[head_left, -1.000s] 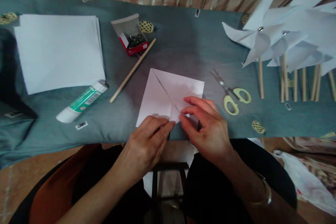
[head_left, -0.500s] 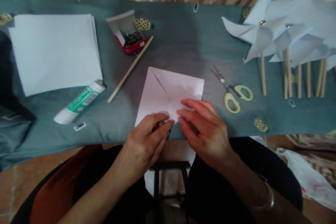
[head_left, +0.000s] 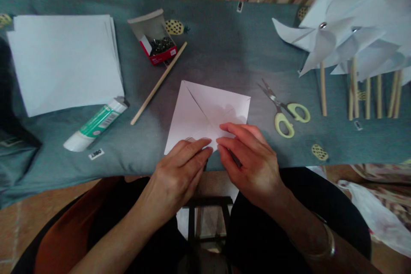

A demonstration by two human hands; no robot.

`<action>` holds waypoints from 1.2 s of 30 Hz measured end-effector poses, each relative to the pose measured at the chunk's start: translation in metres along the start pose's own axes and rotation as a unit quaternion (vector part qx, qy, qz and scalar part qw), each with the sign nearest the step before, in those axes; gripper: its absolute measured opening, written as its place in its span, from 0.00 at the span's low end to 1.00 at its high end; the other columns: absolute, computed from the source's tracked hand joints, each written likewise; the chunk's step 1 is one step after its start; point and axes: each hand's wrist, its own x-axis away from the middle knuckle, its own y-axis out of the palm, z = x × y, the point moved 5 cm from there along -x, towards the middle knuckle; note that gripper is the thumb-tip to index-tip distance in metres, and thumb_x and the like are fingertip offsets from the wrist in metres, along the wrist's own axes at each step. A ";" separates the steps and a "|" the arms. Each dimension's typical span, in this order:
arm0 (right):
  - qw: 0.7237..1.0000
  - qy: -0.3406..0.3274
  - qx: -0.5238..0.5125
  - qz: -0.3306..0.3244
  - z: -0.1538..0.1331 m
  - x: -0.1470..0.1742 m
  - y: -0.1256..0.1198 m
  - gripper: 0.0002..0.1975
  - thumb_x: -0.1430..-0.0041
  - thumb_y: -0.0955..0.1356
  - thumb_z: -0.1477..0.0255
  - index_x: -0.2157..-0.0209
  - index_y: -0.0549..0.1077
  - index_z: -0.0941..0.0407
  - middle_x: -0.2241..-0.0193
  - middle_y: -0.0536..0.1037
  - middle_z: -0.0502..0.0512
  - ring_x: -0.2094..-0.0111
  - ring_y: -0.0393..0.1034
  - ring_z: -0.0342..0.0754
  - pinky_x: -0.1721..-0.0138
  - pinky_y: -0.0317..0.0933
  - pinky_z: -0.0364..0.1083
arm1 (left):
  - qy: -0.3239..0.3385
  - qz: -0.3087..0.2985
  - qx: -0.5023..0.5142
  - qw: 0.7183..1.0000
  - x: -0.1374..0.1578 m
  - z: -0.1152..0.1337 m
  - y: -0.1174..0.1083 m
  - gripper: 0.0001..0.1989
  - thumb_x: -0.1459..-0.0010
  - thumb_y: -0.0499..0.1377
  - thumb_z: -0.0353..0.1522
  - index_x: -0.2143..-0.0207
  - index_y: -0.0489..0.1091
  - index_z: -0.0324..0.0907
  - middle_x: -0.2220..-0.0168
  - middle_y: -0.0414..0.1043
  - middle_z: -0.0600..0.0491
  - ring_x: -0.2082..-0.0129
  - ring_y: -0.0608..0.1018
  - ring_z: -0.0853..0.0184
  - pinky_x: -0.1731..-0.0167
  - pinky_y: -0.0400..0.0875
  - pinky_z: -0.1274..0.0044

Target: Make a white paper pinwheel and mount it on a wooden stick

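A square of white paper lies near the front edge of the table, with a cut line running from its far left corner towards the middle. My left hand has its fingers closed on the paper's near part, thumb and fingertips close together. Facing it, my right hand grips the paper's near right part with bent fingers. Both sets of fingertips almost meet, and they hide the near corner. To the right of the paper lie scissors with yellow-green handles, their blades slightly apart.
A wooden stick lies beside an opened red box of small metal pins. At left are a stack of white paper and a glue stick. Several white paper pinwheels on sticks rest at right. Green cloth covers the table.
The fingers of my left hand have shifted slightly, the index finger now straighter along the paper. The other things keep their places.
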 end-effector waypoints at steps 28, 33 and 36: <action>0.987 -0.075 0.134 -0.042 -0.006 0.001 0.022 0.16 0.34 0.58 0.79 0.49 0.70 0.66 0.43 0.69 0.70 0.43 0.60 0.60 0.49 0.62 0.57 | 0.002 -0.015 0.013 1.000 0.001 -0.002 0.002 0.15 0.40 0.57 0.22 0.50 0.69 0.32 0.47 0.70 0.43 0.51 0.71 0.65 0.50 0.72 0.73; 0.985 -0.100 0.135 -0.031 -0.011 -0.001 0.024 0.16 0.34 0.58 0.79 0.48 0.69 0.65 0.43 0.70 0.69 0.43 0.61 0.58 0.50 0.63 0.55 | 0.011 -0.009 -0.006 1.000 -0.001 0.000 0.001 0.14 0.40 0.57 0.22 0.51 0.70 0.31 0.50 0.72 0.42 0.54 0.72 0.64 0.53 0.74 0.72; 0.993 -0.078 0.076 -0.035 -0.003 -0.002 0.012 0.17 0.34 0.57 0.78 0.48 0.70 0.59 0.41 0.67 0.65 0.40 0.59 0.57 0.45 0.61 0.57 | 0.013 -0.006 -0.017 1.000 0.000 0.001 0.001 0.14 0.40 0.57 0.23 0.51 0.70 0.32 0.49 0.72 0.42 0.54 0.73 0.63 0.53 0.75 0.71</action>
